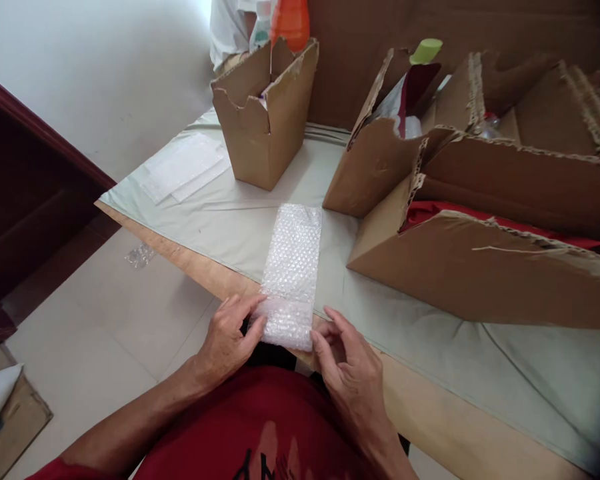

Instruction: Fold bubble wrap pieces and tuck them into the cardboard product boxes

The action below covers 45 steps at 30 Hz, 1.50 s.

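A clear bubble-wrap bag (291, 270), long and rectangular, is laid flat on the pale table cover. Its near end overhangs the table's front edge; its far end is directed toward the cardboard boxes.

A bubble bag (291, 270) lies on the tabletop (220, 227) at its near edge; a box (265, 127) stands behind it, sheets (185, 167) left, more boxes (480, 220) right.
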Available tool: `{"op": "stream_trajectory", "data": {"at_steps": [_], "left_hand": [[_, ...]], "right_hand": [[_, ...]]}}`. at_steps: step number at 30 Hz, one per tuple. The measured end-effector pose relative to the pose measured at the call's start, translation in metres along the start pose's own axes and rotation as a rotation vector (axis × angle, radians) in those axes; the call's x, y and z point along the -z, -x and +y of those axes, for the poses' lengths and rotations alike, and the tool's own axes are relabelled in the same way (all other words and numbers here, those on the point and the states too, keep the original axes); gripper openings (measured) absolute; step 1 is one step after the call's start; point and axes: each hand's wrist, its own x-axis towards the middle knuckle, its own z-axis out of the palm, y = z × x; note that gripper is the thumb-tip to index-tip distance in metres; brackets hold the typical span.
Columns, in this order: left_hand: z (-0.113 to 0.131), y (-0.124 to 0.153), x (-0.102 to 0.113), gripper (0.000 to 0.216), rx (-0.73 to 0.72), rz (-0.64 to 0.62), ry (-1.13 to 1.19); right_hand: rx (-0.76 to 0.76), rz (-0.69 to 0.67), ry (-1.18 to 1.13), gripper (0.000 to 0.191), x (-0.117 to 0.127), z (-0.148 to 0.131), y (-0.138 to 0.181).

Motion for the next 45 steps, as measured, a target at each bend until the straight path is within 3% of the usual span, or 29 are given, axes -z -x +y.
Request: {"op": "stream_trajectory", "data": {"at_steps": [3,6,10,16,19,23,27,32,35,40,45], "left_hand": [[-0.002,-0.003,-0.002,0.034,-0.024,0.0,-0.064],[-0.002,-0.005,-0.003,0.037,-0.039,-0.017,-0.096],[-0.001,-0.008,-0.003,0.038,-0.083,-0.028,-0.122],[0.0,-0.002,0.014,0.052,-0.221,-0.048,-0.021],[0.002,0.002,0.016,0.044,-0.294,-0.1,0.029],[0.003,0.0,0.007,0.035,-0.187,-0.081,0.081],[0.001,-0.007,-0.002,0.03,-0.121,-0.059,0.034],[0.0,-0.009,-0.005,0.031,-0.11,-0.033,-0.083],[0.003,-0.007,0.0,0.036,-0.153,-0.024,-0.062],[0.004,-0.003,0.007,0.033,-0.267,-0.112,0.06],[0.0,-0.016,0.0,0.03,-0.175,-0.078,0.097]], "right_hand": [[0.142,0.012,0.115,0.028,0.007,-0.001,0.003],[0.283,-0.115,0.173,0.026,0.008,-0.004,0.004],[0.347,-0.208,0.216,0.028,-0.001,-0.002,0.001],[0.317,-0.173,0.136,0.03,-0.004,-0.002,-0.004],[0.266,-0.153,0.05,0.028,-0.002,-0.006,-0.007],[0.178,-0.131,-0.002,0.022,-0.001,-0.007,-0.012],[0.197,-0.022,0.108,0.026,0.005,-0.007,-0.011],[0.321,-0.188,0.184,0.023,0.004,-0.002,-0.012],[0.317,-0.235,0.172,0.024,0.0,0.002,-0.017],[0.259,-0.302,0.041,0.024,0.005,-0.002,-0.024],[0.214,-0.173,0.079,0.027,0.007,-0.001,-0.017]]}}
